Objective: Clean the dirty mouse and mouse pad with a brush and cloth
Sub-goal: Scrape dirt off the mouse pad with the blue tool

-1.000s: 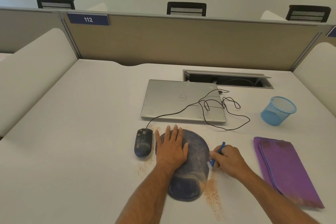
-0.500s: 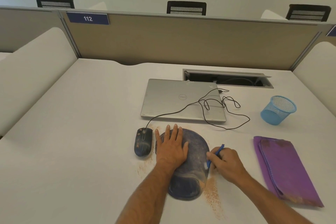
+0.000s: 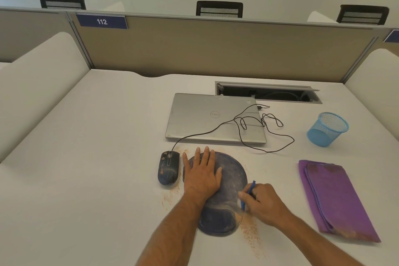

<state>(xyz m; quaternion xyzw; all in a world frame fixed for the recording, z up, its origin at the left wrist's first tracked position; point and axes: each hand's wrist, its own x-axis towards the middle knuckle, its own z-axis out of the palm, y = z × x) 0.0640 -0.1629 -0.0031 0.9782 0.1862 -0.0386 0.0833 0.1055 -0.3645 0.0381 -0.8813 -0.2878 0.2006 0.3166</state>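
Observation:
A dark blue mouse pad (image 3: pixel 233 175) with a wrist rest lies on the white desk, dusted with brown dirt. My left hand (image 3: pixel 201 174) lies flat on its left part, fingers straight, pressing it down. My right hand (image 3: pixel 262 202) grips a small blue brush (image 3: pixel 248 194), whose white bristles touch the pad's right edge just above the wrist rest. The dark wired mouse (image 3: pixel 169 167), streaked with dirt, sits just left of the pad. A folded purple cloth (image 3: pixel 333 198) with brown stains lies to the right.
A closed silver laptop (image 3: pixel 212 117) lies behind the pad, the mouse cable (image 3: pixel 267 136) looping over it. A blue mesh cup (image 3: pixel 327 128) stands at the right. Brown dirt (image 3: pixel 250 233) is scattered beside the pad. An open cable hatch (image 3: pixel 267 93) is behind the laptop.
My right hand with the brush has moved left and toward me along the pad's right edge. More dirt lies by the wrist rest. My left hand has stayed put.

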